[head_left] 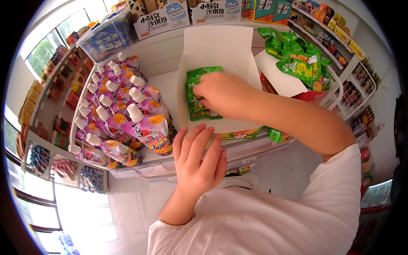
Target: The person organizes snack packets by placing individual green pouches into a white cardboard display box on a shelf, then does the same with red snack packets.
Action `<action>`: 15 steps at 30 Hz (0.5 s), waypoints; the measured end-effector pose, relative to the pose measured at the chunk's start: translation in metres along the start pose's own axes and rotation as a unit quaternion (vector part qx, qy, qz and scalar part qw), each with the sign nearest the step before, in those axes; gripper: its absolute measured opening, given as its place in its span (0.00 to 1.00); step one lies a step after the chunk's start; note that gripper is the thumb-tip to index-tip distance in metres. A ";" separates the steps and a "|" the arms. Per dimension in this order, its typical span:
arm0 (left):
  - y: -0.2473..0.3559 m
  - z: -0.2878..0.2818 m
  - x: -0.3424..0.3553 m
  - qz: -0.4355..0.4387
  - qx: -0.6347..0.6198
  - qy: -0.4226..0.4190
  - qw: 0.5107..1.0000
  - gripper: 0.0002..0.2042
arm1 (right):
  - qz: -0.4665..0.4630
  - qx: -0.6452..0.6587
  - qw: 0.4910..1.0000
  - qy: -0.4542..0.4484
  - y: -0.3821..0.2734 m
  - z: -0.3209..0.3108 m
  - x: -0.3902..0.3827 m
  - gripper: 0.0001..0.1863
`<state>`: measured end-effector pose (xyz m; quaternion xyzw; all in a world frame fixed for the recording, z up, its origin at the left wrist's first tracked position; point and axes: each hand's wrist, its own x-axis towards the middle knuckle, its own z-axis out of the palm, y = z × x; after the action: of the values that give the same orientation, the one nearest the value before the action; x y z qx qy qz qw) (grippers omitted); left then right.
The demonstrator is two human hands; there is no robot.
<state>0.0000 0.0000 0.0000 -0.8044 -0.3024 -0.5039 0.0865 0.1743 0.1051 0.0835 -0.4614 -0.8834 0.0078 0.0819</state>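
An open white cardboard box [246, 123] stands on the shelf in front of me, its lid raised at the back. Flat against the box's left side inside lies a green snack packet [199, 112]. My right hand [223, 94] reaches in from the right with curled fingers closed on this packet; the fingertips are partly hidden. At the box's front left corner is my left hand [197, 157], fingers stretched out and holding nothing. To the right, more green snack packets [297, 55] are heaped on a second, red and white box [276, 74].
Several purple spouted pouches [123, 106] with white caps stand in rows at the left. Behind them is a clear plastic tub [106, 36]. White display cartons [161, 19] line the back. A white wire rack [352, 91] is at the right, and stocked shelves [59, 97] flank the left.
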 end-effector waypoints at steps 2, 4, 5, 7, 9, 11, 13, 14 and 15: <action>0.000 0.001 -0.001 -0.007 -0.007 -0.017 1.000 0.16 | -0.052 -0.061 0.994 0.073 0.002 0.013 -0.006 0.04; -0.004 0.001 -0.001 0.002 -0.009 -0.013 1.000 0.18 | -0.086 -0.108 0.984 0.113 -0.004 0.011 -0.010 0.05; -0.007 0.001 -0.001 0.007 -0.009 -0.012 1.000 0.20 | -0.101 -0.132 0.977 0.134 -0.006 0.008 -0.011 0.05; -0.001 0.010 -0.003 0.001 -0.019 0.001 1.000 0.20 | -0.140 -0.173 0.962 0.157 -0.001 -0.001 -0.017 0.04; -0.001 0.012 -0.004 0.002 -0.021 0.004 1.000 0.19 | -0.165 -0.178 0.957 0.159 0.005 -0.004 -0.016 0.04; -0.004 0.007 -0.003 0.011 -0.014 -0.004 1.000 0.19 | -0.177 -0.146 0.963 0.141 0.013 -0.002 -0.011 0.04; -0.005 0.008 -0.004 0.017 -0.018 -0.001 1.000 0.19 | -0.148 -0.103 0.978 0.107 0.018 0.005 -0.010 0.05; -0.006 0.008 -0.004 0.020 -0.021 0.000 1.000 0.18 | -0.133 -0.081 0.984 0.090 0.019 0.005 -0.010 0.06; -0.007 0.008 -0.004 0.021 -0.020 0.000 1.000 0.18 | -0.131 -0.074 0.985 0.085 0.019 0.005 -0.010 0.06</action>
<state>0.0009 0.0070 -0.0084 -0.8123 -0.2753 -0.5079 0.0804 0.1947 0.1082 0.0751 -0.3456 -0.9241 -0.1078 0.1228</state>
